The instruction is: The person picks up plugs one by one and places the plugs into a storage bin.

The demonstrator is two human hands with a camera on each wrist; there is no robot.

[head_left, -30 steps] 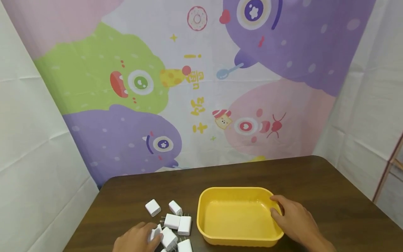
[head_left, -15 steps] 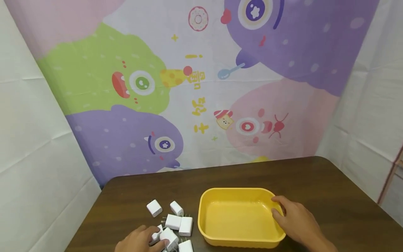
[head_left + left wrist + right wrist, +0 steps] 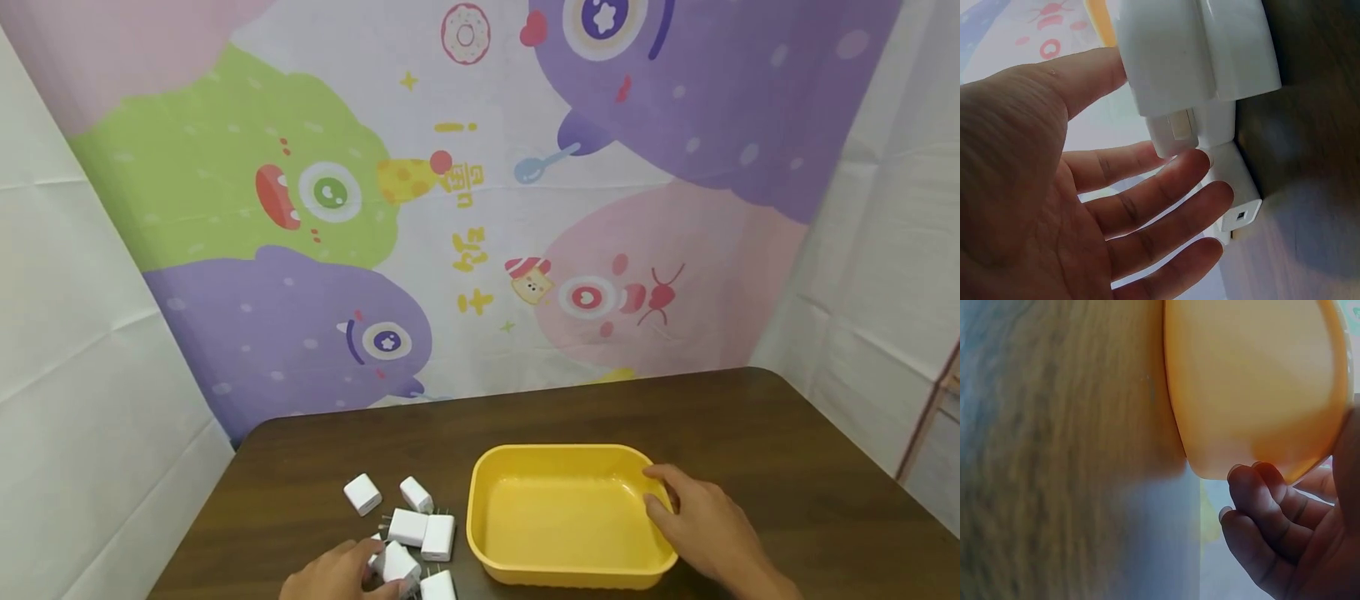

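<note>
Between the thumb and index of the left hand (image 3: 330, 575) lies one charger (image 3: 400, 564), right of the palm, on the side toward the tray (image 3: 570, 533). The fingers spread loosely instead of pressing together; with part of the contact hidden, I can't say how firmly the tips touch it. Other chargers (image 3: 408, 527) sit close about it, mostly on its far side. Rightward stands the tray, its long axis running left to right. Its right rim is gripped by the right hand (image 3: 705, 525), well apart from the charger; the left is nearer.
</note>
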